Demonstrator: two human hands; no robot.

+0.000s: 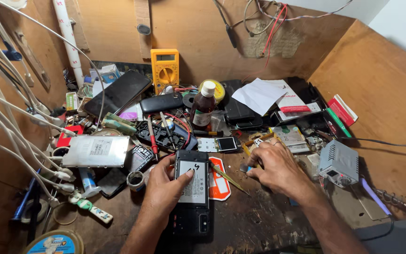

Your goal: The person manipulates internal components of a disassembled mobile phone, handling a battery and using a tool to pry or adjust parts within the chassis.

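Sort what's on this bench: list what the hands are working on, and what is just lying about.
In hand:
left hand on opened black phone
right hand pinching a small part
thin tool between them

Lying about:
yellow multimeter
brown bottle
silver battery pack
grey box

We see a bright, warm picture. The light comes from above and in front, so the wooden walls look orange and evenly lit. Shadows are soft and small, tucked under the clutter and under both arms. A shiny glare sits on the silver metal box and on the dark phone screen. Most things look sharp. The white cables on the left edge bend and stretch because the lens curves things there. The bottom corners look a little dark and fuzzy.
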